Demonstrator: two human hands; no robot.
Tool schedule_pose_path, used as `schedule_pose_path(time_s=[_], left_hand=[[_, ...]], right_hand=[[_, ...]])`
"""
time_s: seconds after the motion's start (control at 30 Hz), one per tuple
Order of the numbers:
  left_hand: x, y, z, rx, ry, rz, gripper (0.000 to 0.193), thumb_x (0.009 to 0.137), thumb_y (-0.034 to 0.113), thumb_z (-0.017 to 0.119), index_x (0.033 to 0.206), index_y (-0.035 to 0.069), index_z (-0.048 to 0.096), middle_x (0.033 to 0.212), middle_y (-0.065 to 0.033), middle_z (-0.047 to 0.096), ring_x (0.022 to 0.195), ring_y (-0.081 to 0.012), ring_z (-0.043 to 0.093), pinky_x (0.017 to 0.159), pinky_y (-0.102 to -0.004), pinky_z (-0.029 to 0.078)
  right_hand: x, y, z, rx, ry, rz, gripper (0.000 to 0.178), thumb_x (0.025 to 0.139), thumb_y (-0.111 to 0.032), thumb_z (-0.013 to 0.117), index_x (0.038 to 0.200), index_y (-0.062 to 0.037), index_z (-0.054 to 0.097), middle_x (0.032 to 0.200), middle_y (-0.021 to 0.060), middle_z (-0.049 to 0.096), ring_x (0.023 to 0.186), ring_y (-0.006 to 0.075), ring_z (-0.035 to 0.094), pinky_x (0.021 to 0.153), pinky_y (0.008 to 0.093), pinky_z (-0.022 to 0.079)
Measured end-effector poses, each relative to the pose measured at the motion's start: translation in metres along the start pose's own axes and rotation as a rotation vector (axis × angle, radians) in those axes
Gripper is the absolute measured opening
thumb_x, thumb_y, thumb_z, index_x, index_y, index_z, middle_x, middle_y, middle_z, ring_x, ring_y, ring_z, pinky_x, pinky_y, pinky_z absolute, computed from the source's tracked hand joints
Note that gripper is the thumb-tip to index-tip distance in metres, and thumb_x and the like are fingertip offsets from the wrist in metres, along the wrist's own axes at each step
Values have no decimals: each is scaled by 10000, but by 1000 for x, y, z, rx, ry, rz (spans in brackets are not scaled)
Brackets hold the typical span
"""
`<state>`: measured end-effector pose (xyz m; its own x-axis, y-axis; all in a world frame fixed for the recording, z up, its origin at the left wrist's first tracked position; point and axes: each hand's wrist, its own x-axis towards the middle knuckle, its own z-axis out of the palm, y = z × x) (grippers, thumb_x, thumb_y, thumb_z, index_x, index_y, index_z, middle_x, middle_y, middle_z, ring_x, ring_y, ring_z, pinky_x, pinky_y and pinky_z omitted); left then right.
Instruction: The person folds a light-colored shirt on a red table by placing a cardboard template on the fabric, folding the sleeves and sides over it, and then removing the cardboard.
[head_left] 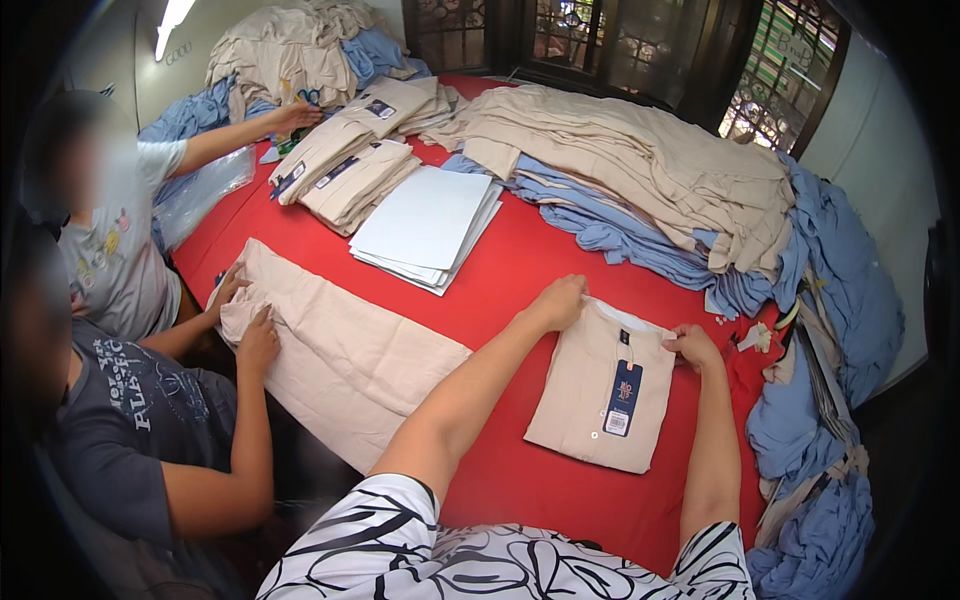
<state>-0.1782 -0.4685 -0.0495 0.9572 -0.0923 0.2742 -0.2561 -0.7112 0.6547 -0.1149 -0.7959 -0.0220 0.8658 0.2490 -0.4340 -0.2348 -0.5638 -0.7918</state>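
Observation:
A folded beige shirt (570,400) lies flat on the red tabletop in front of me, its far edge toward the windows. A navy hang tag (622,398) rests on its front beside the button line, below a small dark neck label (625,337). White lining shows along the collar edge. My left hand (562,303) pinches the far left corner of the shirt. At the far right corner, my right hand (694,347) grips the edge between thumb and fingers.
Left of me, a co-worker's hands (250,325) hold a long beige cloth piece (340,335). Another person reaches toward stacked, tagged shirts (350,185). White sheets (425,220) lie mid-table. Beige garments (640,170) and blue garments (600,225) are heaped along the far and right sides.

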Motion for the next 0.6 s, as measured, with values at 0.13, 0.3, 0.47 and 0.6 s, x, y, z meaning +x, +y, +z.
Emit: schedule_pose_path(time_s=[0.13,0.3,0.47,0.6], left_hand=[[-21,58,-20,-202,1,-77,204,925,24,459,1128,14,469,1069,-259,653,1041,-448,612,854,-506,484],[-31,45,-59,-131,88,-52,201,923,10,420,1105,28,502,1036,-277,649,1016,-461,611,833,-518,487],[21,22,-151,58,216,27,233,852,-28,461,1042,40,578,953,-275,661,954,-452,637,814,-501,501],[63,-17,-291,554,237,-4,263,818,11,540,1058,79,623,940,-217,692,954,-394,663,834,-471,506]], right_hand=[[-14,26,-15,-2,64,-329,260,873,-68,670,1105,10,581,894,68,652,753,132,632,614,256,496],[-39,-33,21,216,-5,-492,270,902,-51,605,1167,-17,564,995,83,647,864,112,588,735,248,468],[-8,-143,31,11,13,-745,307,906,31,535,1207,-6,585,1052,98,636,953,119,581,813,247,474],[12,-265,113,416,-240,-567,296,922,23,567,1207,-43,611,1047,97,644,884,147,614,736,270,523]])
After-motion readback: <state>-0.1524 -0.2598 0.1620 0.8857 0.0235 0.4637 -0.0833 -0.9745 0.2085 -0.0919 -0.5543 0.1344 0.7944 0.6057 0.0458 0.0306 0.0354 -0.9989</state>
